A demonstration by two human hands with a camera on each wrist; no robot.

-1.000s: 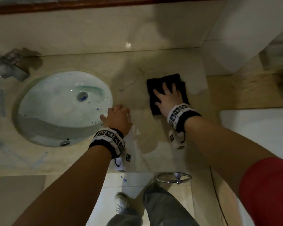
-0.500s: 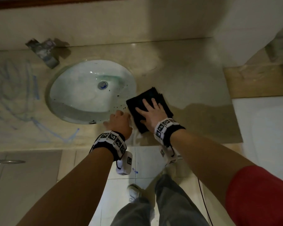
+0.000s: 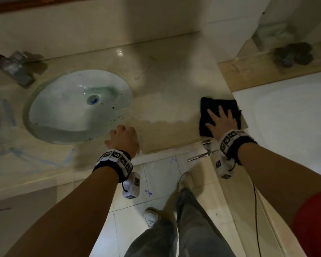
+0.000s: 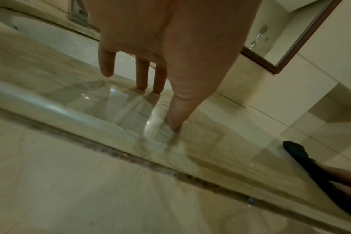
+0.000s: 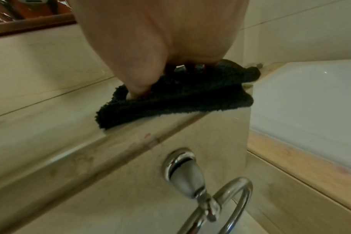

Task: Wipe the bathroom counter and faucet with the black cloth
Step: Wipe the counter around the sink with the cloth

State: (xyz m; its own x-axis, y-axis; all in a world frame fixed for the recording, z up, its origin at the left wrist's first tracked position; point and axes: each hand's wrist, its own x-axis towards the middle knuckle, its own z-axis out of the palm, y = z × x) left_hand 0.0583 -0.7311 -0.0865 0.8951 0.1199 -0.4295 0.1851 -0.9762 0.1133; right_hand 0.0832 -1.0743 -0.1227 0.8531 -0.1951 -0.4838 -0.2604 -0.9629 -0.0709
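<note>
Pressing my right hand [image 3: 221,121], fingers spread, flat on the folded, fuzzy black cloth [image 3: 219,106] at the counter's [image 3: 167,86] near right corner; my left hand [image 3: 123,138] rests fingertips-down, holding nothing.

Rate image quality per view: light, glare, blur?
Head: dim warm light, glare spot on the counter, faucet smeared, edges bowed. Left wrist: left hand soft, fingers reflected in the wet counter. Right wrist: black cloth fairly sharp, right hand blurred, glints on the towel ring.
</note>
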